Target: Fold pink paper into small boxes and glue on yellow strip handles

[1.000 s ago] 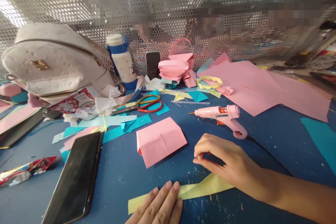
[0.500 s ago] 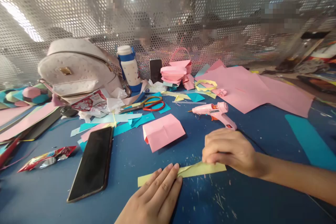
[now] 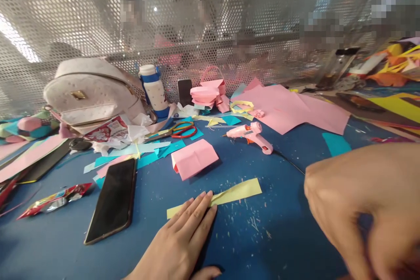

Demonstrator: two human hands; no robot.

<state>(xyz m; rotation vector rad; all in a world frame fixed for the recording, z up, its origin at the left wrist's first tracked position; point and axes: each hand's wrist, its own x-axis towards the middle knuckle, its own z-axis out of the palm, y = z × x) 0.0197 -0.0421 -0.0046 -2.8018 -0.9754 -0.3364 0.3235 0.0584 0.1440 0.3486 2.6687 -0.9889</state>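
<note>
My left hand [image 3: 183, 236] lies flat and open on the blue table, its fingertips pressing the left part of a long yellow paper strip [image 3: 236, 191]. My right hand [image 3: 364, 197] is raised close to the camera at the lower right, away from the strip. It is blurred, with the fingers curled downward, and I cannot make out whether they hold anything. A folded pink paper [image 3: 194, 158] lies just beyond the strip. A pink glue gun [image 3: 251, 133] rests further back, its cord running to the right.
A black phone [image 3: 113, 199] lies left of my left hand, with a snack wrapper [image 3: 55, 199] beyond it. Scissors [image 3: 180, 130], paper scraps, a white backpack [image 3: 88, 92] and a bottle [image 3: 151, 89] stand at the back left. Large pink sheets [image 3: 288, 107] lie back right. A perforated metal screen [image 3: 229, 17] closes the far side.
My right hand has let go of the yellow strip's right end and lifted toward the camera. The left hand stays on the strip. The view has tilted up slightly.
</note>
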